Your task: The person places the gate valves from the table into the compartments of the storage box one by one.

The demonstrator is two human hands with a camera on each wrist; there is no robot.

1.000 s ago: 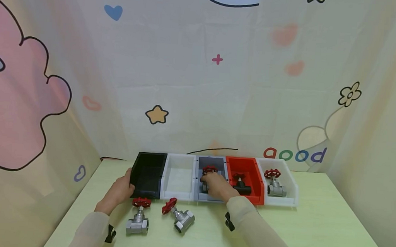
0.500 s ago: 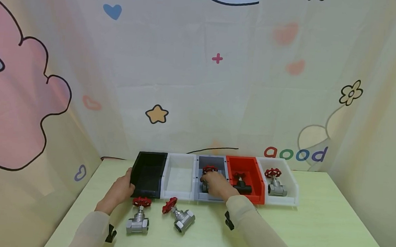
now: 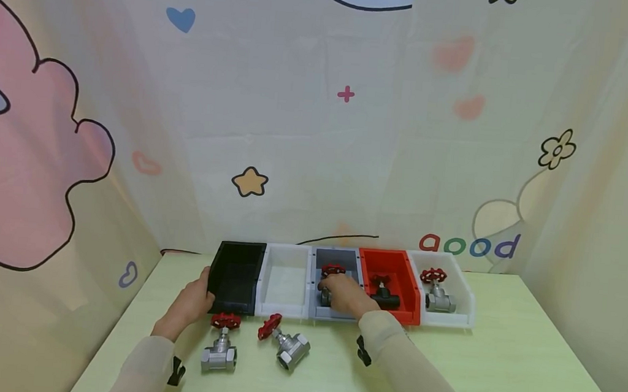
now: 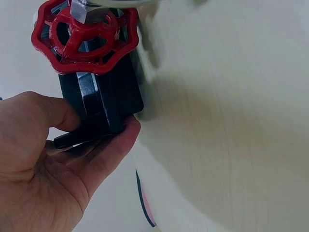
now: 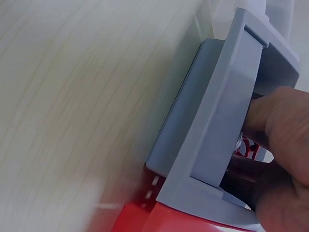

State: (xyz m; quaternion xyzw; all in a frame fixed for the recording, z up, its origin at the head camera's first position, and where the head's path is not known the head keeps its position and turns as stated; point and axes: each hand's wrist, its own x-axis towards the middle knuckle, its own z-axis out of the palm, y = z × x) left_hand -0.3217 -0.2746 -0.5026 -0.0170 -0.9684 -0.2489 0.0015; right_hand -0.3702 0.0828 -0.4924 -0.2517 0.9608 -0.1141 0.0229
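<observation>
At the left end of a row of bins, my left hand (image 3: 186,301) grips the side wall of a black bin (image 3: 236,273). In the left wrist view, thumb and fingers (image 4: 113,150) lie on either side of that wall. My right hand (image 3: 346,294) reaches into the grey bin (image 3: 332,314) and holds a valve with a red handwheel (image 3: 333,269); its body is mostly covered by the fingers. The right wrist view shows the fingers behind the grey bin's front wall (image 5: 227,106). Two metal valves with red handwheels, one upright-looking valve (image 3: 219,355) and one slanted valve (image 3: 291,349), lie before the bins.
Between black and grey stands a white bin (image 3: 285,280) with nothing in it. A red bin (image 3: 389,261) holds a dark valve (image 3: 386,299). The rightmost white bin (image 3: 463,318) holds a metal valve (image 3: 440,301). A patterned curtain (image 3: 297,127) hangs behind the table (image 3: 528,360).
</observation>
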